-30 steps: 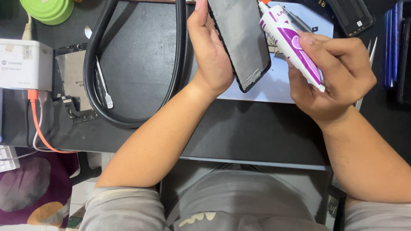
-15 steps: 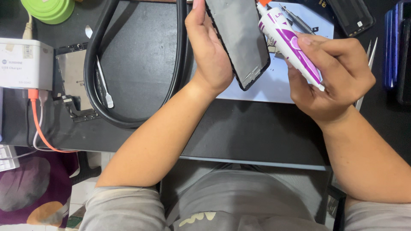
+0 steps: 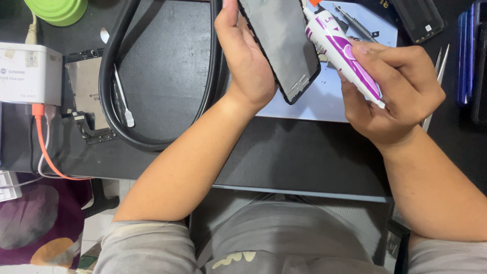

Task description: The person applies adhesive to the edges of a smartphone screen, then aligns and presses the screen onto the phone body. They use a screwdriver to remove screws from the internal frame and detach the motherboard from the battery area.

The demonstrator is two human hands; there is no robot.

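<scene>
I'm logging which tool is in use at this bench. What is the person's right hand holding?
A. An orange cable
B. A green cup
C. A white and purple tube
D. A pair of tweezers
C: the right hand grips a white and purple tube, its tip pointed at the edge of the phone screen held by the left hand.

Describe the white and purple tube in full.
The white and purple tube is a slim squeeze tube, plastic by its look, white with purple swirls and an orange tip at its upper end. It lies tilted, tip up and to the left, its crimped tail down and right. The right hand grips its lower half. The tip sits at the edge of the dark phone screen panel that the left hand holds.
</scene>
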